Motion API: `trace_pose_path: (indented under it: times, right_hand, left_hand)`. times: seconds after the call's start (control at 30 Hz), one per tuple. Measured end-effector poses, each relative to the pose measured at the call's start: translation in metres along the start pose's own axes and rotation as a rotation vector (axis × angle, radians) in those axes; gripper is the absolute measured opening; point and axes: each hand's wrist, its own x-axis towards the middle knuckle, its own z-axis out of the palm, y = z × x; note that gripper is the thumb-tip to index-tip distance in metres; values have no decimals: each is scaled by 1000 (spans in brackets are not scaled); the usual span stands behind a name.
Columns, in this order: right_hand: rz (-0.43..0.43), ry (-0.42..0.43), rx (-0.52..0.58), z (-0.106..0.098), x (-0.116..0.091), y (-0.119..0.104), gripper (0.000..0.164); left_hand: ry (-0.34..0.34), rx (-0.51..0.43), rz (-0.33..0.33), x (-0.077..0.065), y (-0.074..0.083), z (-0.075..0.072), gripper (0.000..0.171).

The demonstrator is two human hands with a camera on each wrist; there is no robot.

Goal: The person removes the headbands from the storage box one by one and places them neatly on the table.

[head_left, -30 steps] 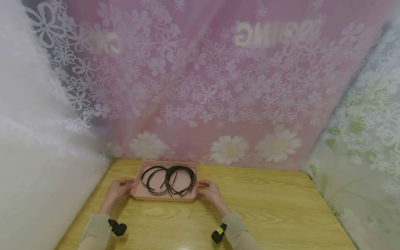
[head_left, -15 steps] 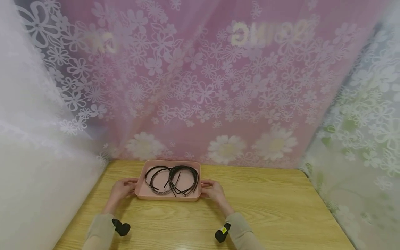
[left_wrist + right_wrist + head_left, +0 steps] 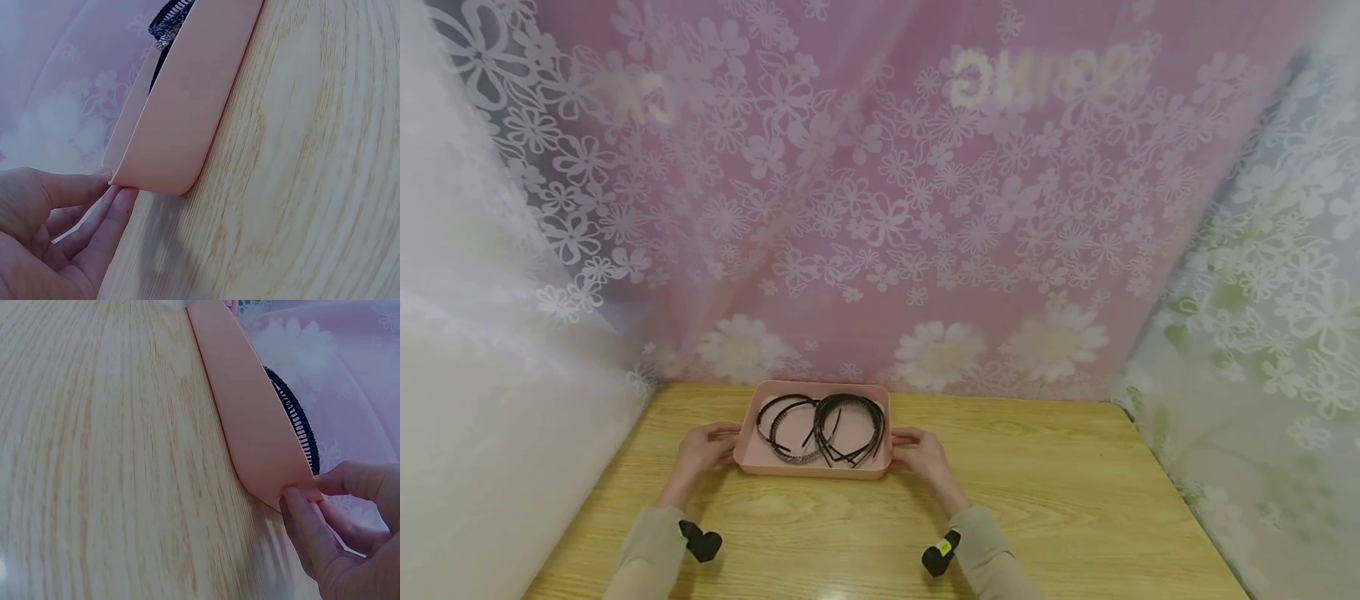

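1. Pink tray on tbl, headbands overlapping inside, walls prob. there to contain 'em.
2. L hand & R hand at opp. ends, each pinching tray rim btwn thumb & fingers, prob. for balance.
3. Curtain close behind tray; more room in front & to its right, tbl edge well off.
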Motion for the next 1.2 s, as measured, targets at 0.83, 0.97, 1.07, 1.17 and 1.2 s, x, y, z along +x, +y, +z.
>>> trace_pose_path:
  times: [0.83, 0.97, 1.07, 1.17, 1.2]
  right_hand:
    - [-4, 18, 19, -13, -4, 1, 42]
    - [6, 35, 9, -16, -5, 2, 41]
    - [5, 39, 10, -19, -6, 2, 40]
    - [-4, 26, 19, -20, -12, -4, 40]
    - [-9, 27, 15, -21, -12, -5, 40]
  left_hand:
    - [1, -16, 9, 0, -1, 13, 34]
    - [-10, -29, 11, -2, 3, 17, 34]
    - [-10, -42, 14, -4, 4, 20, 35]
    - [-9, -45, 18, -3, 3, 21, 34]
    - [-10, -44, 19, -3, 3, 22, 33]
